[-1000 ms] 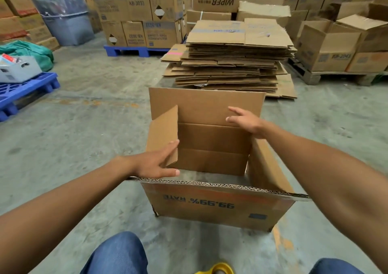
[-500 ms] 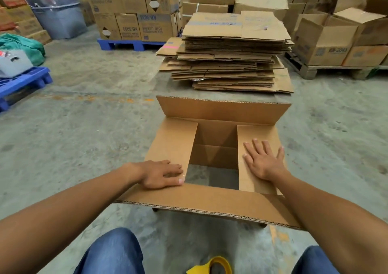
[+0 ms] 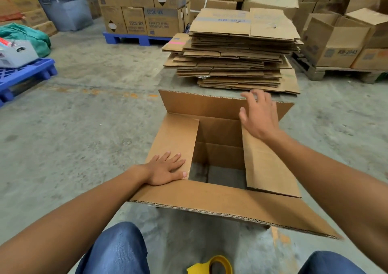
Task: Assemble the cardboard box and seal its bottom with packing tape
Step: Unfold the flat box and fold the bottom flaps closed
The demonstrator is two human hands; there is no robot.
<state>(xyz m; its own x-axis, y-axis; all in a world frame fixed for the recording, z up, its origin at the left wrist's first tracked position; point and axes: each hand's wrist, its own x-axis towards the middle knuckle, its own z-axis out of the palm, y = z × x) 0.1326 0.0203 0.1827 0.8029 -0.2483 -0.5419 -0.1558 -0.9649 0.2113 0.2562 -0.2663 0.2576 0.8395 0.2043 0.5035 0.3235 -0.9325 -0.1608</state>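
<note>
A brown cardboard box (image 3: 231,204) stands on the concrete floor in front of me, its open end up. Both short side flaps lie folded inward. My left hand (image 3: 165,168) presses flat on the left flap. My right hand (image 3: 258,116) hovers with fingers spread over the far long flap, which stands up at the back. The near long flap juts out toward my knees. A yellow packing tape dispenser (image 3: 212,265) shows at the bottom edge between my legs.
A tall stack of flattened cardboard boxes (image 3: 237,49) lies just beyond the box. Pallets of packed cartons (image 3: 142,7) line the back, and a blue pallet (image 3: 23,74) with a grey crate sits at the left. Open boxes (image 3: 340,38) stand at the right.
My right hand has lifted off the right side flap and moved up to the far long flap. My left hand stays pressed on the left flap.
</note>
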